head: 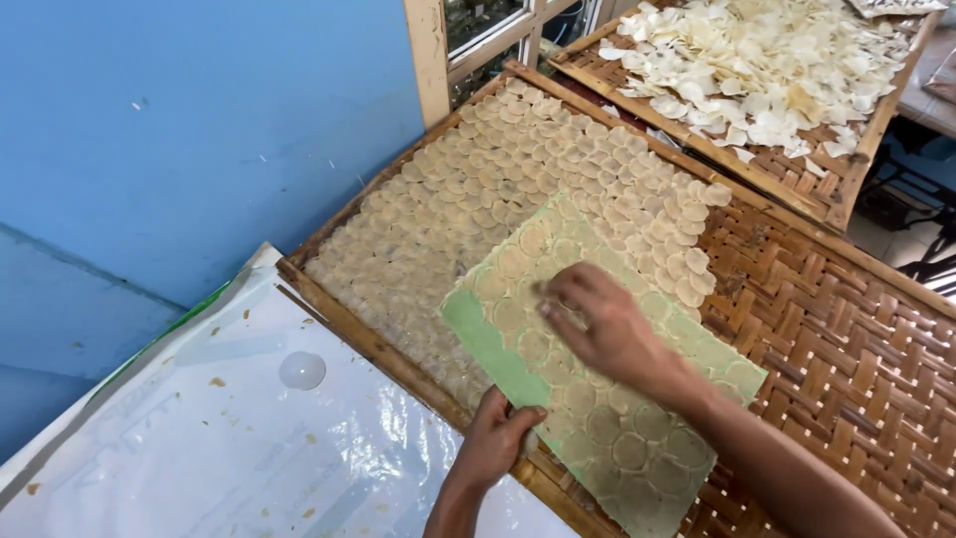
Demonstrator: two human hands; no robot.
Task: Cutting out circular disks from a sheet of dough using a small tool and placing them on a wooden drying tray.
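I see the green sheet (597,399) lying on the woven tray (846,349), long axis running from upper left to lower right. My left hand (498,433) pinches its near edge; my right hand (597,319) rests flat, fingers loosely spread, on its discs (627,450).

Two woven bamboo drying trays (827,329) (846,179) show, one green rectangular sheet (488,344) covered with pale round wafers, one single translucent round disc (302,370) on the white plastic-covered surface (199,448), and two hands (496,438) (602,319); the wafers are too many to count.
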